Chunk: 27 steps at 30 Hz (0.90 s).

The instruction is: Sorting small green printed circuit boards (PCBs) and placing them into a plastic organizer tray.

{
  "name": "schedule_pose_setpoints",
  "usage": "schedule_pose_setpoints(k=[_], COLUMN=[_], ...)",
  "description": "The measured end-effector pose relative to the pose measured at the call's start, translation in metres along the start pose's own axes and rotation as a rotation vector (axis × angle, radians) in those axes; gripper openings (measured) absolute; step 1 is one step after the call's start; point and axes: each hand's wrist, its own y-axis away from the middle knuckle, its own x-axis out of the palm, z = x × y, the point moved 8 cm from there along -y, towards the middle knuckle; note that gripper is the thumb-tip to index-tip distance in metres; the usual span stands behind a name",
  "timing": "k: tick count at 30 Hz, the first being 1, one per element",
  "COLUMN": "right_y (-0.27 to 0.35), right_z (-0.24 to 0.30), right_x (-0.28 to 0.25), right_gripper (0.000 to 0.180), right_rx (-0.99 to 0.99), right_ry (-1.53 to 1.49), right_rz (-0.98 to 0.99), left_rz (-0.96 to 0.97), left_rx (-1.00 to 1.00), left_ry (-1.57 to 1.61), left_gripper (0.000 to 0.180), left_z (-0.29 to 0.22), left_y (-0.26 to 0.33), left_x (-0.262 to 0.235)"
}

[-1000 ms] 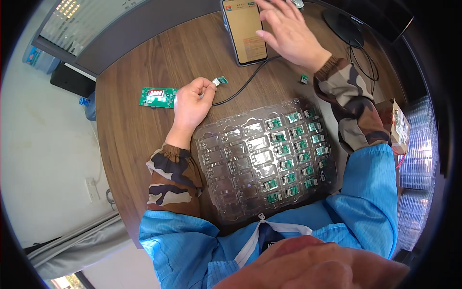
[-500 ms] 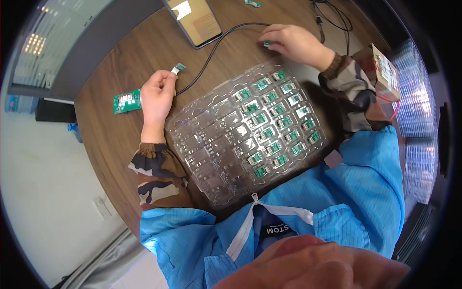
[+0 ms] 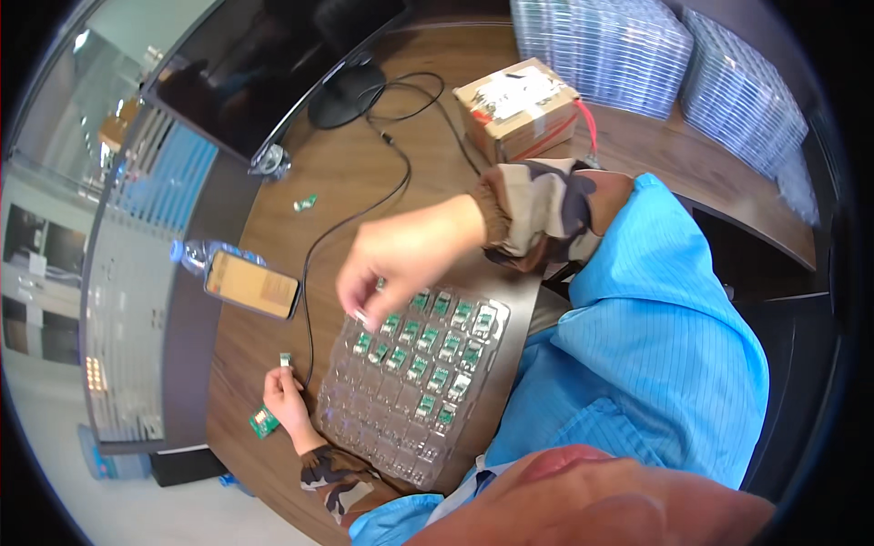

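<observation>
My right hand (image 3: 401, 264) is closed in a pinch above the far edge of a clear plastic tray (image 3: 350, 400). A small pale piece (image 3: 361, 317), apparently a little circuit board, sticks out between its fingertips, slightly blurred. Small green circuit boards (image 3: 419, 366) with silver connectors fill many of the tray's pockets. Left of the tray, my left hand (image 3: 286, 408) is closed on another small circuit board (image 3: 286, 359), which points away from me. The black cable (image 3: 308, 341) runs down to this hand; its end is hidden there. A larger green board (image 3: 263, 422) lies beside the wrist.
A phone (image 3: 252, 284) and a plastic bottle (image 3: 218, 255) lie beyond my left hand. One loose green board (image 3: 306, 203) is farther off. Behind stand a monitor (image 3: 264, 64), a cardboard box (image 3: 519, 105) with red wires, and stacked clear trays (image 3: 605, 55).
The view has swung to the right. My right hand has come from beyond the tray to over its far edge, still pinching a small piece. My left hand keeps its grip beside the larger board.
</observation>
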Motion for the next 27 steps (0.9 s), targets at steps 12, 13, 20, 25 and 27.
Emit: schedule_pose_setpoints(k=[12, 13, 20, 25, 27], right_y=[0.190, 0.211, 0.277, 0.300, 0.309], right_z=[0.041, 0.046, 0.042, 0.047, 0.052], right_x=[-0.159, -0.182, -0.288, -0.317, -0.328], right_gripper=[0.010, 0.008, 0.022, 0.026, 0.028], right_rx=[0.533, 0.508, 0.842, 0.875, 0.892], right_ry=[0.576, 0.706, 0.844, 0.867, 0.881], right_rz=[-0.298, -0.433, -0.561, -0.636, -0.670], left_rz=[-0.013, -0.008, -0.015, -0.026, -0.018], left_rx=[0.011, 0.013, -0.056, -0.064, -0.072], left_ry=[0.007, 0.009, 0.020, 0.014, 0.013], left_gripper=[0.014, 0.015, 0.014, 0.014, 0.014], left_z=[0.003, 0.002, 0.008, 0.007, 0.008], left_y=[-0.001, -0.003, -0.003, -0.001, -0.004], left_x=[-0.009, -0.007, -0.013, -0.015, -0.013])
